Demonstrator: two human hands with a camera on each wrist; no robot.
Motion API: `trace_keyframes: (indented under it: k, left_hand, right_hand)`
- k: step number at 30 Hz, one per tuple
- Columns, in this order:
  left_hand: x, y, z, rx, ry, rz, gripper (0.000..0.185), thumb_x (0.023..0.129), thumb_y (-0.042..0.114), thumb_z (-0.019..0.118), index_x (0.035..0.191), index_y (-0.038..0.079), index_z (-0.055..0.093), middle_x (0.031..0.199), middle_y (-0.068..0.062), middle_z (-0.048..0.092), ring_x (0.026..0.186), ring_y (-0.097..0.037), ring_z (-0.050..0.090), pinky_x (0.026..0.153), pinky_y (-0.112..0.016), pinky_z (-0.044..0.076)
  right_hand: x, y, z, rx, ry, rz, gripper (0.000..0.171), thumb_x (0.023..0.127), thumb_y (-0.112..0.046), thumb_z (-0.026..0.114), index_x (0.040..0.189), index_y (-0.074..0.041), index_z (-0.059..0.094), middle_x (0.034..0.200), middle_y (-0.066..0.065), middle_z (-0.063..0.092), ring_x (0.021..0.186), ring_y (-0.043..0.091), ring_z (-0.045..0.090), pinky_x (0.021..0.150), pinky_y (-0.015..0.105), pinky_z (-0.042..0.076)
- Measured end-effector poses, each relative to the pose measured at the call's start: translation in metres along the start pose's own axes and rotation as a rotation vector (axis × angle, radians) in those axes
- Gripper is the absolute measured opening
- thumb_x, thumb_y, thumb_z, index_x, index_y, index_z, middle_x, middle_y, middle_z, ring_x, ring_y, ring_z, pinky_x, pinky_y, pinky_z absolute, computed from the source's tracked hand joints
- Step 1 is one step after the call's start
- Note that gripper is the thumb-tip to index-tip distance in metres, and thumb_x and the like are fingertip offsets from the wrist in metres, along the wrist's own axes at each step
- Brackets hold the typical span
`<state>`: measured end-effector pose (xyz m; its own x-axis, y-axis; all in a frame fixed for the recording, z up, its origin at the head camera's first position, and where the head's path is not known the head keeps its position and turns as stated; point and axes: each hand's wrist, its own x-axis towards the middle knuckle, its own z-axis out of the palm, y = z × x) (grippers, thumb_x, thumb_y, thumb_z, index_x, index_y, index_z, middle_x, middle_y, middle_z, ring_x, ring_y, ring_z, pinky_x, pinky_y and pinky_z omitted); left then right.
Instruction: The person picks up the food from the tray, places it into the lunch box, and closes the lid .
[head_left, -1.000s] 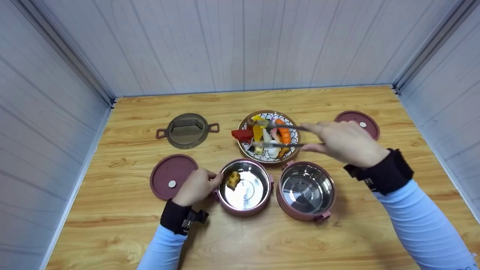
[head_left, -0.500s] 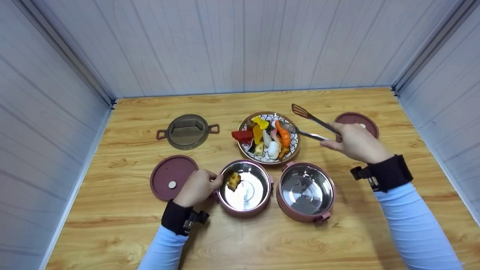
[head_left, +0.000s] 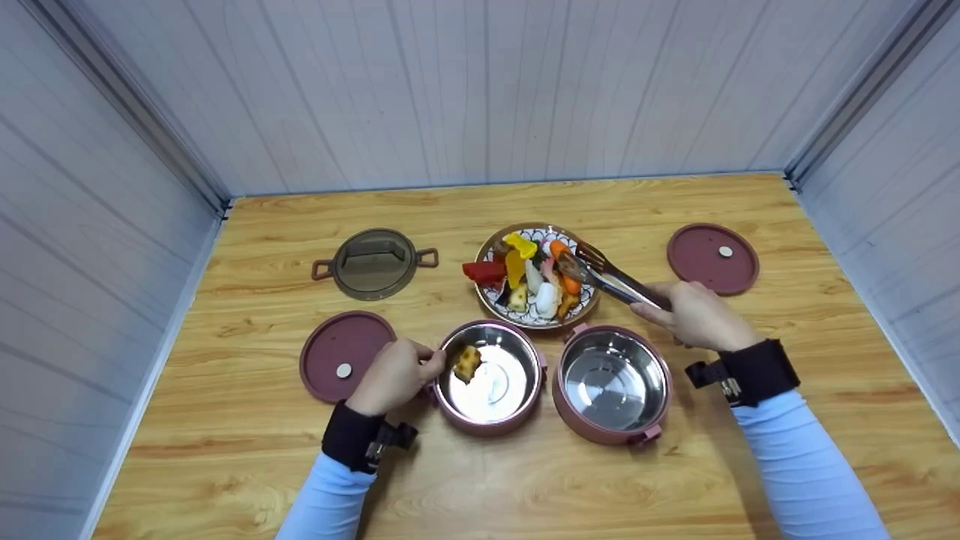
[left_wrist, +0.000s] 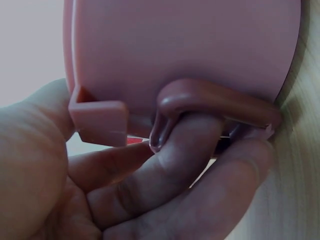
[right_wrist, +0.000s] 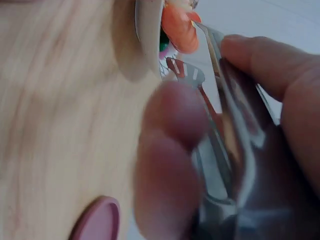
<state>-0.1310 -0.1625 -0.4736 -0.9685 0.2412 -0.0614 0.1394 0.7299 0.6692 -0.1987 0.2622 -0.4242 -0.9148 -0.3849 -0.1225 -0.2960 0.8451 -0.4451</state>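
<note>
My left hand grips the side handle of the left pink steel-lined container, fingers curled through the loop. A yellow-brown food piece lies inside that container. My right hand holds metal tongs, their tips at the orange food piece on the patterned plate. In the right wrist view the tongs reach to the orange piece at the plate's rim. The second pink container stands empty below the plate.
Two round pink lids lie on the wooden table, one at the left and one at the far right. A dark lid with handles sits at the back left. White walls close the table on three sides.
My right hand swung the tongs from across the plate out to the right, then brought them back down, closing their tips around the orange piece. My left hand stayed on the container handle.
</note>
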Motion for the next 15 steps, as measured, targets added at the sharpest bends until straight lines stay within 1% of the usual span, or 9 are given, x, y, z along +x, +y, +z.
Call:
trace_keyframes:
  k: [2,5,7,9,11,13,15]
  left_hand:
    - [0.0,0.0,0.0,-0.001,-0.002,-0.003,0.04,0.096,0.025,0.057,0.057,0.017,0.06,0.049,0.013,0.046,0.047,-0.007,0.045,0.051,-0.027,0.038]
    - [0.0,-0.001,0.0,-0.003,-0.003,-0.004,0.039,0.096,0.025,0.057,0.058,0.017,0.061,0.049,0.013,0.047,0.047,-0.007,0.045,0.051,-0.027,0.038]
    - [0.0,0.0,-0.001,-0.004,-0.002,-0.004,0.039,0.096,0.025,0.058,0.058,0.017,0.062,0.049,0.013,0.047,0.047,-0.007,0.046,0.05,-0.027,0.039]
    - [0.0,0.0,-0.001,-0.005,0.0,-0.002,0.039,0.096,0.025,0.058,0.058,0.017,0.062,0.049,0.012,0.048,0.047,-0.007,0.046,0.05,-0.027,0.039]
    - [0.0,0.0,-0.001,-0.006,0.0,-0.003,0.039,0.096,0.025,0.058,0.058,0.017,0.061,0.05,0.012,0.048,0.047,-0.007,0.046,0.05,-0.026,0.038]
    - [0.0,0.0,-0.001,-0.004,-0.002,-0.003,0.04,0.096,0.025,0.058,0.057,0.017,0.06,0.05,0.012,0.048,0.047,-0.007,0.046,0.05,-0.026,0.038]
    - [0.0,-0.001,0.0,-0.004,-0.007,-0.01,0.04,0.096,0.025,0.058,0.056,0.018,0.06,0.05,0.012,0.048,0.047,-0.007,0.045,0.049,-0.025,0.037]
  right_hand:
    - [-0.001,-0.001,0.004,-0.006,0.019,0.002,0.057,0.1,-0.046,0.055,0.135,-0.001,0.06,0.088,0.008,0.067,0.063,0.018,0.059,0.071,0.042,0.05]
    - [-0.004,-0.007,0.007,-0.039,0.06,0.013,0.049,0.1,-0.039,0.058,0.129,0.0,0.063,0.085,0.008,0.066,0.068,0.021,0.058,0.07,0.044,0.049]
    - [-0.007,-0.013,0.008,-0.066,0.091,0.022,0.044,0.099,-0.037,0.06,0.123,0.0,0.066,0.077,0.005,0.063,0.065,0.021,0.056,0.065,0.043,0.049]
    - [-0.01,-0.019,0.007,-0.101,0.13,0.028,0.04,0.098,-0.037,0.062,0.115,-0.001,0.069,0.067,0.003,0.056,0.058,0.021,0.053,0.056,0.04,0.045]
    - [-0.013,-0.025,0.006,-0.131,0.161,0.042,0.04,0.096,-0.037,0.064,0.112,0.0,0.069,0.063,0.002,0.054,0.054,0.02,0.051,0.049,0.038,0.042]
    - [-0.016,-0.029,0.004,-0.156,0.179,0.056,0.041,0.095,-0.037,0.065,0.112,0.0,0.069,0.062,0.003,0.054,0.053,0.021,0.051,0.045,0.037,0.039]
    - [-0.018,-0.029,0.004,-0.17,0.177,0.071,0.044,0.095,-0.037,0.066,0.117,0.0,0.069,0.064,0.003,0.055,0.054,0.021,0.052,0.045,0.037,0.039]
